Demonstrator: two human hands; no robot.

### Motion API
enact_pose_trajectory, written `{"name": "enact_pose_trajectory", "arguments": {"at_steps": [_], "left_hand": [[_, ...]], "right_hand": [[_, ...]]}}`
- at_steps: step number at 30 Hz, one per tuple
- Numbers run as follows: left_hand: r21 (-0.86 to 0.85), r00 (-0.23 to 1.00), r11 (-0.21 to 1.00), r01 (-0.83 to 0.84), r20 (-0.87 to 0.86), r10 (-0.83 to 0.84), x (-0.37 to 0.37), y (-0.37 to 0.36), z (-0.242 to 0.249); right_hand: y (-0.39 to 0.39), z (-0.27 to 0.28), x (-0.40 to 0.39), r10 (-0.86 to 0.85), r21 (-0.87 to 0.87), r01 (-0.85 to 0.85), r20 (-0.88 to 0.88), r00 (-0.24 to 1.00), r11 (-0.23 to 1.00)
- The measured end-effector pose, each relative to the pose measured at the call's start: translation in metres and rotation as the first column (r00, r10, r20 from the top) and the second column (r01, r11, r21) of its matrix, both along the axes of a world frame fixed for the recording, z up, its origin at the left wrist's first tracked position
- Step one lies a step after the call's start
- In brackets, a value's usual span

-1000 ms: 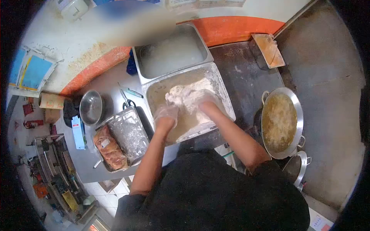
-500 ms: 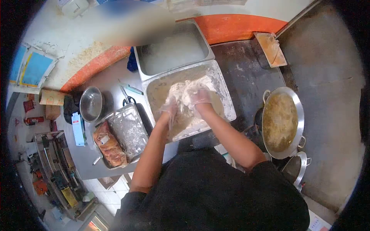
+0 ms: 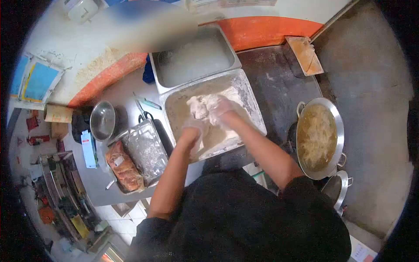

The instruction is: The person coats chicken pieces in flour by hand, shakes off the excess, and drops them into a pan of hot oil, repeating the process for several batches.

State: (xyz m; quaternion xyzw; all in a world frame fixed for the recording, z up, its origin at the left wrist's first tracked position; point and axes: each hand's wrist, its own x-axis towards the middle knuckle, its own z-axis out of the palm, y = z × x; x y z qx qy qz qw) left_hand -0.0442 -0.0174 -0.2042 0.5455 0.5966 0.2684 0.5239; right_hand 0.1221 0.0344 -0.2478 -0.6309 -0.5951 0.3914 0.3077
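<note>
Both my hands wear clear plastic gloves dusted white and are inside a metal pan of pale flour. My left hand is at the near left of the pan, just below a lump of flour-coated food. Its fingers are blurred and partly hidden. My right hand has its fingers curled over floured pieces beside that lump. What lies under the coating cannot be made out.
Behind stands a deep pan of cloudy liquid. To the left are a tray with wrapped raw meat, scissors and a metal bowl. At right, a wok holds bubbling oil, near an orange-filled container.
My right hand has shifted slightly left and closed over the floured pieces. A lump now shows more plainly between my hands. My left hand sits slightly lower.
</note>
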Motion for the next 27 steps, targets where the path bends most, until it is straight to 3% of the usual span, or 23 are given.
{"name": "enact_pose_trajectory", "arguments": {"at_steps": [1,2,4,6,7,8,10,12,13,15,17,19,20,22,24,25,26,27], "left_hand": [[0.016,0.977,1.000,0.004,0.214,-0.007,-0.014,-0.007,-0.048],[0.219,0.992,0.969,0.116,0.021,-0.123,-0.023,-0.010,-0.036],[0.034,0.979,0.999,-0.009,0.205,0.002,-0.016,-0.022,-0.006],[-0.255,0.940,0.957,-0.141,0.269,0.210,-0.004,-0.030,0.027],[-0.434,0.910,0.874,-0.219,0.233,0.343,0.003,-0.033,0.041],[-0.506,0.912,0.834,-0.219,0.198,0.359,0.010,-0.031,0.026],[-0.531,0.959,0.835,-0.141,0.137,0.249,0.018,-0.028,-0.022],[-0.511,0.992,0.859,-0.042,0.080,0.096,0.018,-0.025,-0.059],[-0.467,0.999,0.884,-0.018,0.035,0.038,0.018,-0.024,-0.062],[-0.352,0.995,0.936,0.001,-0.095,-0.037,0.014,-0.019,-0.042],[-0.163,0.980,0.986,-0.025,-0.200,-0.008,0.008,-0.017,-0.011],[0.158,0.971,0.987,-0.034,-0.229,0.070,-0.002,-0.022,-0.008],[0.156,0.897,0.982,0.109,-0.442,-0.029,0.001,-0.020,-0.029],[0.081,0.592,0.924,0.373,-0.788,-0.170,0.016,0.010,-0.099],[0.014,0.537,0.950,0.311,-0.827,-0.164,0.032,0.038,-0.103],[-0.017,0.674,0.991,0.135,-0.731,-0.104,0.042,0.041,-0.080],[-0.051,0.731,0.996,0.077,-0.676,-0.091,0.043,0.044,-0.055],[-0.087,0.781,0.996,0.018,-0.621,-0.068,0.044,0.046,-0.029]], "right_hand": [[-0.004,0.006,0.020,0.034,-0.078,-0.044,-0.126,0.991,0.996],[-0.002,0.011,0.040,0.055,-0.138,-0.092,-0.252,0.966,0.986],[-0.004,0.006,0.052,0.010,-0.317,-0.081,-0.221,0.975,0.945],[-0.010,-0.027,0.056,-0.037,-0.515,0.090,0.112,0.993,0.853],[-0.016,-0.017,0.049,0.172,-0.517,-0.051,0.189,0.967,0.854],[-0.026,0.006,0.031,0.369,-0.528,-0.187,0.263,0.891,0.828],[-0.041,0.041,-0.004,0.697,-0.586,-0.424,0.382,0.607,0.691],[-0.043,-0.049,-0.016,0.427,-0.653,-0.234,0.151,0.892,0.720],[-0.042,-0.100,-0.020,0.232,-0.691,-0.135,0.049,0.971,0.710],[-0.050,-0.037,0.010,-0.134,-0.682,0.022,-0.112,0.985,0.731],[-0.053,0.035,0.027,-0.319,-0.640,0.114,-0.216,0.923,0.760],[-0.044,0.057,0.038,-0.298,-0.588,0.112,-0.230,0.926,0.801],[-0.036,0.045,0.037,-0.226,-0.499,0.089,-0.221,0.949,0.862],[-0.012,0.000,0.026,-0.080,-0.289,0.027,-0.176,0.981,0.957],[0.004,-0.021,-0.009,-0.163,-0.092,0.198,0.300,0.940,0.976],[0.004,-0.019,-0.014,-0.211,-0.070,0.255,0.378,0.902,0.964],[0.004,-0.018,-0.019,-0.257,-0.048,0.310,0.449,0.856,0.949],[0.009,-0.001,-0.019,-0.294,-0.110,0.359,0.383,0.876,0.927]]}}
